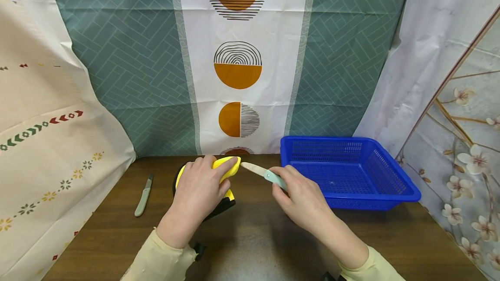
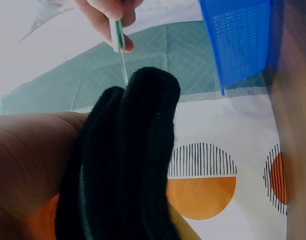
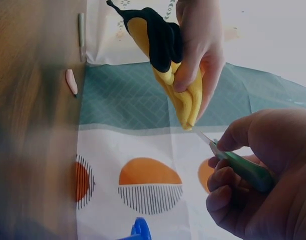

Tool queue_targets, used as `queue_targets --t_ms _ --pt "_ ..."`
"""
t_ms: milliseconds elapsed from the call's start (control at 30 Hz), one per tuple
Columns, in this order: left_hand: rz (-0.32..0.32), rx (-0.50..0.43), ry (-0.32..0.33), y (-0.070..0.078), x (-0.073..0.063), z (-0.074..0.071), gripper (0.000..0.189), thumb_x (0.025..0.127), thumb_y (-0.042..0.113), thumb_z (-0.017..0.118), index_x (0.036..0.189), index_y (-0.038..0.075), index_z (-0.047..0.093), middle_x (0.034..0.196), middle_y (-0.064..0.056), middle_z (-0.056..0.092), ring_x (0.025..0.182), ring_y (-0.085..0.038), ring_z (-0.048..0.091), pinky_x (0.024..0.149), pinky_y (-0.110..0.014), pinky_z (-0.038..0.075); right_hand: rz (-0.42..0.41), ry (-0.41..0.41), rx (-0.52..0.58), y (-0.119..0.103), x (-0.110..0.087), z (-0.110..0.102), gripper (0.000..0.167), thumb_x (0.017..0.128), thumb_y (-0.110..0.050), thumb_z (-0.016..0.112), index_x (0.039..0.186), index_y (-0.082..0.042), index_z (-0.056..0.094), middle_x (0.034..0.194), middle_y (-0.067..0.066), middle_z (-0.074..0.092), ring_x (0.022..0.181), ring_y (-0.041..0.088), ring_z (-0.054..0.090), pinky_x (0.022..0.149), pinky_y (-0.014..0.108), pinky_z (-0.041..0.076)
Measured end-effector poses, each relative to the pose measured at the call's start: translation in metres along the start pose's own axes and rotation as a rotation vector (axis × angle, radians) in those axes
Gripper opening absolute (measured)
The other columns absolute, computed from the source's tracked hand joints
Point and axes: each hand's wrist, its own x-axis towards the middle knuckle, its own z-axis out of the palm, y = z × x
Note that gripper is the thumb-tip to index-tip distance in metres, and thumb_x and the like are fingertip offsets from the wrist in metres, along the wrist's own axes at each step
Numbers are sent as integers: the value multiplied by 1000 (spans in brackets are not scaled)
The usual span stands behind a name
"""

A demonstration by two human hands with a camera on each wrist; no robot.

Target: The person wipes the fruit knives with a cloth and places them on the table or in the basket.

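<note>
My left hand (image 1: 201, 185) grips a bunched yellow-and-black cloth (image 1: 228, 169), its thumb and fingers pressing the yellow part together. In the left wrist view the black side of the cloth (image 2: 147, 150) shows soft, thick folds. My right hand (image 1: 302, 194) holds a small knife (image 1: 275, 179) by its mint-green handle, blade pointing left. The blade tip is right at the folded yellow end of the cloth (image 3: 185, 107); whether they touch I cannot tell. Both hands are raised above the table.
A second knife with a pale green handle (image 1: 143, 203) lies at the table's left. The right wrist view also shows a small pink object (image 3: 71, 81) on the table (image 3: 37, 150). A blue plastic basket (image 1: 351, 198) stands at the right, before a patterned curtain (image 1: 332, 77).
</note>
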Motion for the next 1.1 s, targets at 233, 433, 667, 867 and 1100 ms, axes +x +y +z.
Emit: queue_targets --t_ms 233,433,667,867,1100 --pt "-1 -10 7 -1 0 -1 49 89 15 84 137 25 78 95 -15 64 80 -37 62 67 -48 48 11 4 0 1 0 -1 29 98 -9 72 127 -15 76 89 -10 55 70 10 47 60 30 44" --pt "-11 -16 -3 -2 1 -1 49 90 15 83 137 25 78 95 -14 64 81 -36 62 68 -47 49 18 7 -4 2 1 -2 30 97 -9 73 126 -16 75 91 -10 57 71 11 50 61 32 46" --pt "-10 -19 -5 -2 1 -2 49 90 16 84 137 25 78 96 -14 64 82 -36 62 68 -48 49 -10 27 -10 5 1 -1 30 97 -7 72 126 -16 72 102 -6 68 78 14 59 67 38 53" --pt "-10 -17 -1 -2 0 -2 49 89 16 84 137 25 78 96 -14 65 82 -37 63 68 -48 49 -32 27 -10 7 0 -1 29 100 -6 70 127 -16 70 103 -4 69 80 15 61 69 40 55" --pt "-15 -16 -9 -1 1 -3 51 89 17 87 138 25 77 97 -14 64 82 -36 62 69 -47 49 -20 23 -14 6 0 -2 27 100 -5 73 124 -15 69 96 -7 63 76 13 59 65 36 52"
